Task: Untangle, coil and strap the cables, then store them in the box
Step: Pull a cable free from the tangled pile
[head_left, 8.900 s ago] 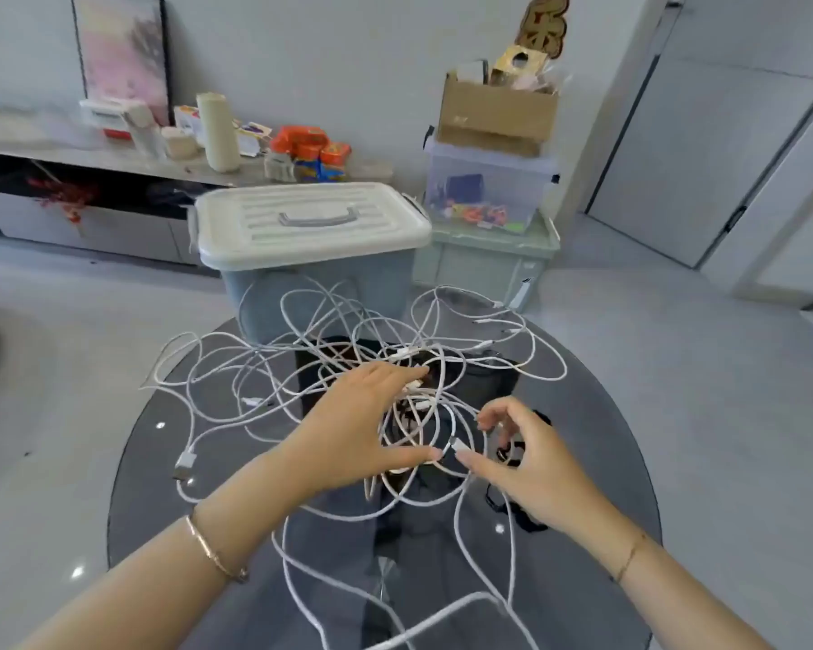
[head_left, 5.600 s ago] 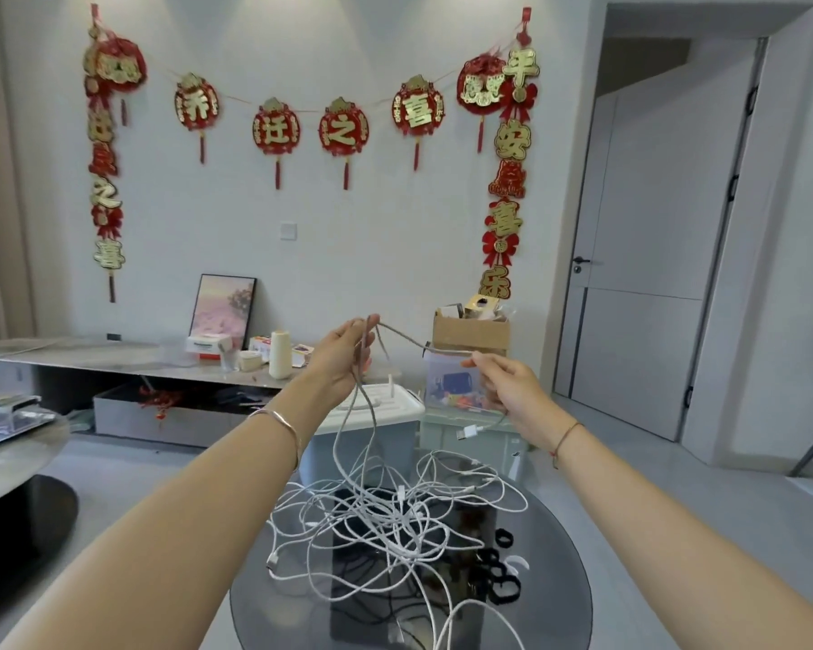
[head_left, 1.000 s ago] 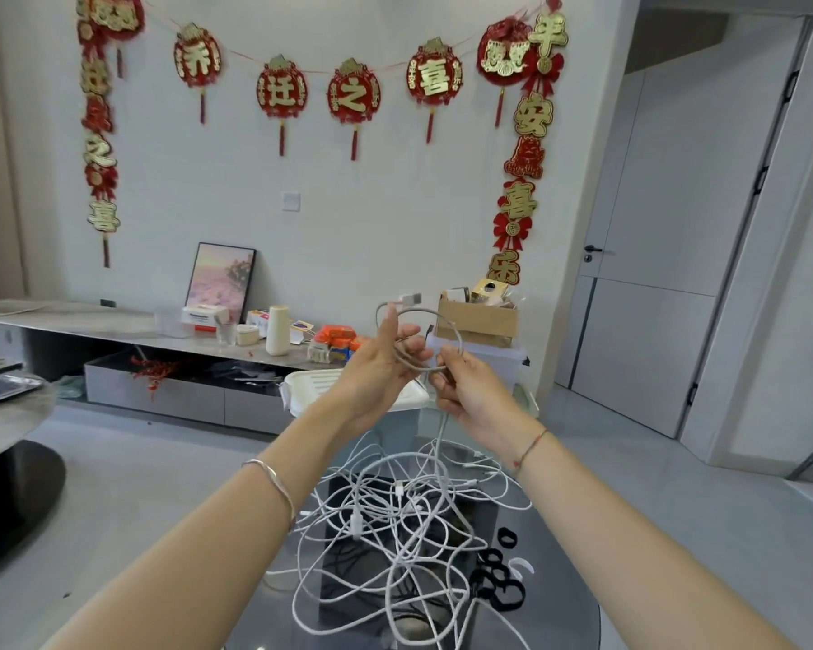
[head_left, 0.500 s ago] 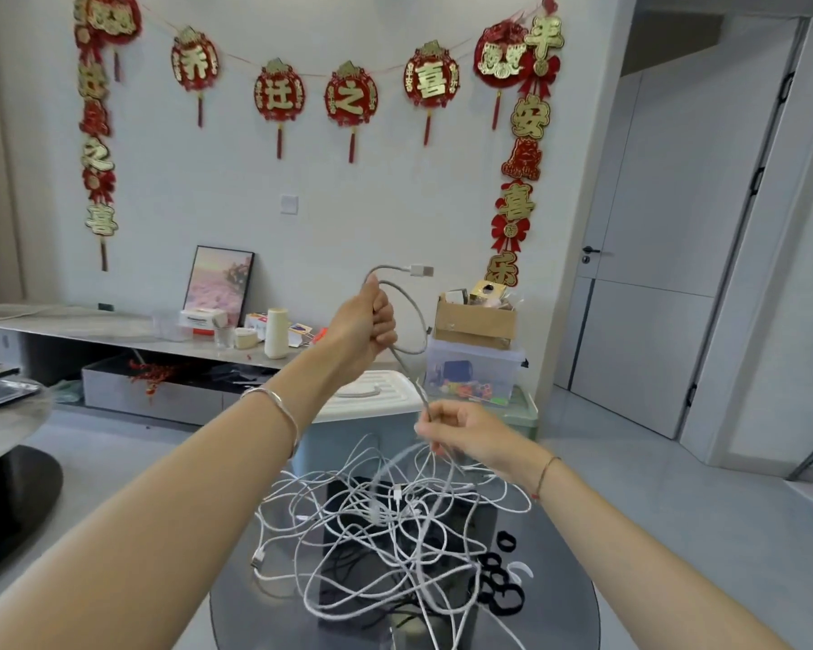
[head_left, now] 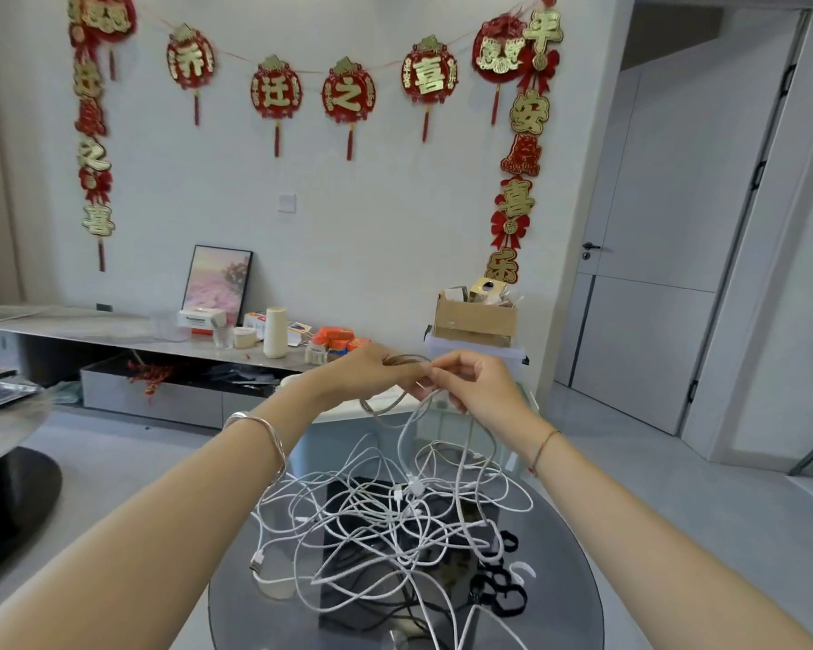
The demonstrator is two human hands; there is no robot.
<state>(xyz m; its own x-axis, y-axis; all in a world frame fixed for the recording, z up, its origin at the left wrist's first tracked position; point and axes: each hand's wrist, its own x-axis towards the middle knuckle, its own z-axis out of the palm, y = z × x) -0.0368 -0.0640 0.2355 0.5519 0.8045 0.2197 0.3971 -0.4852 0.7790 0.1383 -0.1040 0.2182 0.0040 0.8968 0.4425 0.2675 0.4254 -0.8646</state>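
While both arms are reaching forward over the round glass table (head_left: 569, 555), the left hand (head_left: 372, 373) is gripping a small loop of greyish-beige cable (head_left: 386, 404), its fingers curled round the strands. The right hand (head_left: 482, 387) is meeting it just beside those fingertips, thumb and forefinger pinching the same cable while the other fingers are curling loosely underneath. The two hands are almost touching, raised well above the tabletop.

From the pinch, the cable is hanging down in a long slack line and running into the tangle of white cables (head_left: 395, 509) that is lying spread across the middle of the glass — many overlapping loops, with a USB plug (head_left: 256, 562) sticking out at the tangle's left edge. A cluster of black straps (head_left: 498, 593) is lying on the table just right of the tangle, near the rim.

The storage box (head_left: 348, 413) is standing on the floor beyond the table, mostly hidden behind the hands, its white lid showing under the left wrist — closed, as far as can be seen.
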